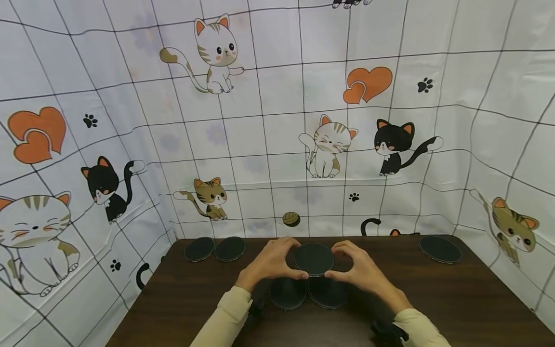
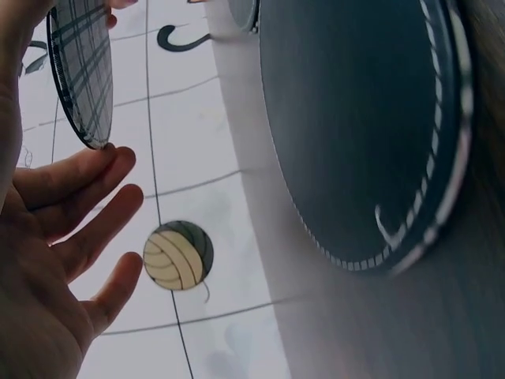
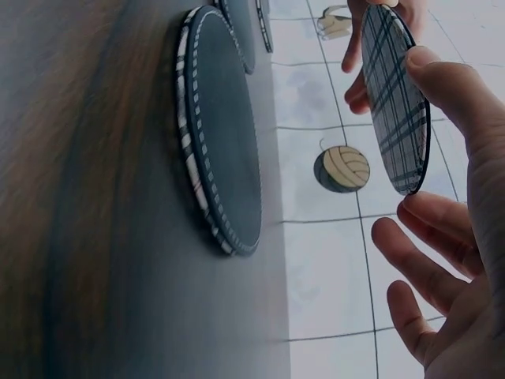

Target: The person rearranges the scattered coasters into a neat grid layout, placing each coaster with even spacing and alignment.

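Evidently I'm mid-carry: my left hand (image 1: 273, 260) and right hand (image 1: 363, 268) grasp one round dark coaster (image 1: 314, 259) by opposite sides of its rim, thumbs toward me and index fingertips at the far edge. My other fingers lie spread and bear no weight that I can see. Both wrist views show the coaster lifted clear of the wooden tabletop (image 1: 485, 299), its plaid underside (image 3: 394, 110) exposed. From my head it overlaps the far edges of a left near coaster (image 1: 288, 294) and a right near coaster (image 1: 328, 294), which lie side by side on the wood; its exact height over them I can't tell.

Farther off, two more coasters (image 1: 230, 248) sit next to each other by the back left corner, and a lone coaster (image 1: 440, 249) rests near the back right one.

I'd judge this to be the positioning step, not yet the setting-down. The next move seems to call for keeping the disc level, lowering it with both hands together, then loosening both grips evenly so it doesn't skid.
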The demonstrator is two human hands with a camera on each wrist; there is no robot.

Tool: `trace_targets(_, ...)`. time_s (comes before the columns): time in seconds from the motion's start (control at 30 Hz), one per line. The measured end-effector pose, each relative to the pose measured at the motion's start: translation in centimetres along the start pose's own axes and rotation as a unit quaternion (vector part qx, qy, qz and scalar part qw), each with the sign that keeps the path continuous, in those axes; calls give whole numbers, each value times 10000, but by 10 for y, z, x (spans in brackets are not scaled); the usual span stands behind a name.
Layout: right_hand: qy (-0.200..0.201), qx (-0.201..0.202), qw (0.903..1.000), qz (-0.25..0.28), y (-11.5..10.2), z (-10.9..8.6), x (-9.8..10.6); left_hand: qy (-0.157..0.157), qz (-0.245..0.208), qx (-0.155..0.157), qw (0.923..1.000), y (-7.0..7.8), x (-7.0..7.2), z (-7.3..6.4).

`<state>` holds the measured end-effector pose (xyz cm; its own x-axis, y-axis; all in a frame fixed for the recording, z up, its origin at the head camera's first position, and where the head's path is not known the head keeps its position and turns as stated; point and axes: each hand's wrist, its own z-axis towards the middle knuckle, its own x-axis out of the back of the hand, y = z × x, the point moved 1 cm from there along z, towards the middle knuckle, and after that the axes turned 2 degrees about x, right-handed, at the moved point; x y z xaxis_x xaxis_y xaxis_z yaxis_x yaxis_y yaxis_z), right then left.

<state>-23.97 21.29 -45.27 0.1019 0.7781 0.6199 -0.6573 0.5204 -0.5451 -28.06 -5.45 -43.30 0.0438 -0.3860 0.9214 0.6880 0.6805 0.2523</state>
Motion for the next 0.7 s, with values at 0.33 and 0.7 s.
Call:
trace_targets(0.33,29,42,10000,-74,3,-4,4,34,171,-40,9998,5,-5,6)
trace_targets(0.7,-5,153,9997,-176,7,-10,8,-24,239,-99,9997,9,-10,10)
